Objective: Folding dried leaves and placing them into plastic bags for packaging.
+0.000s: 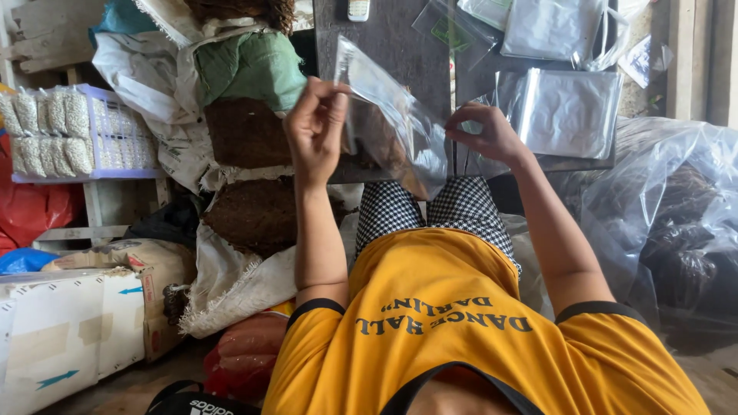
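Both my hands hold a clear plastic bag [400, 115] with brown shredded leaf inside it, above a dark table [400, 46]. My left hand [315, 127] pinches the bag's upper left edge. My right hand [488, 134] grips the bag's right edge with closed fingers. The bag hangs tilted between them, over my lap in checked trousers.
Stacks of empty clear bags [565, 111] lie on the table at the right, with a small phone [357, 9] at the far edge. Open sacks of brown shredded leaf [250, 177] stand at the left. A large plastic bag of dark material [676, 223] sits at the right. A crate of white packets [69, 131] is far left.
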